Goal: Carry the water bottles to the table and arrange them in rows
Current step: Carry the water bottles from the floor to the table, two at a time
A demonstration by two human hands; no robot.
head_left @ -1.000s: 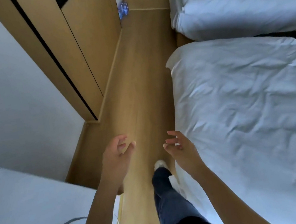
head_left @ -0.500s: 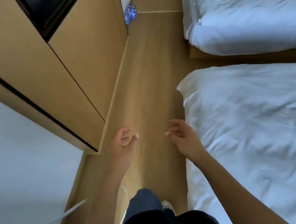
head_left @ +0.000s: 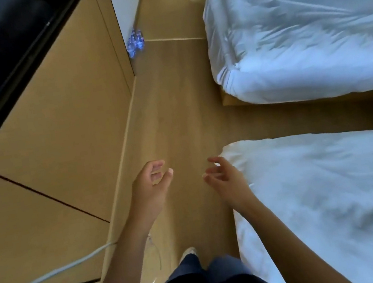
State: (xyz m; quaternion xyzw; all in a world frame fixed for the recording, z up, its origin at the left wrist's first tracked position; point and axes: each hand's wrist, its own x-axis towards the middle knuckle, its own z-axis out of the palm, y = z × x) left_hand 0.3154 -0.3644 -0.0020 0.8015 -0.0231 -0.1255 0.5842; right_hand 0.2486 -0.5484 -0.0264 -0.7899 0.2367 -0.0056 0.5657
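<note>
Two empty hands, left hand (head_left: 150, 190) and right hand (head_left: 226, 181), fingers loose (nothing held), far from water bottles (head_left: 135, 43) on floor (head_left: 177, 118).

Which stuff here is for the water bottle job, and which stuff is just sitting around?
For the job:
bottles, on the floor by the wall, far ahead
left hand, holding nothing
right hand, holding nothing

Just there:
near bed
far bed
cabinet
cable
</note>
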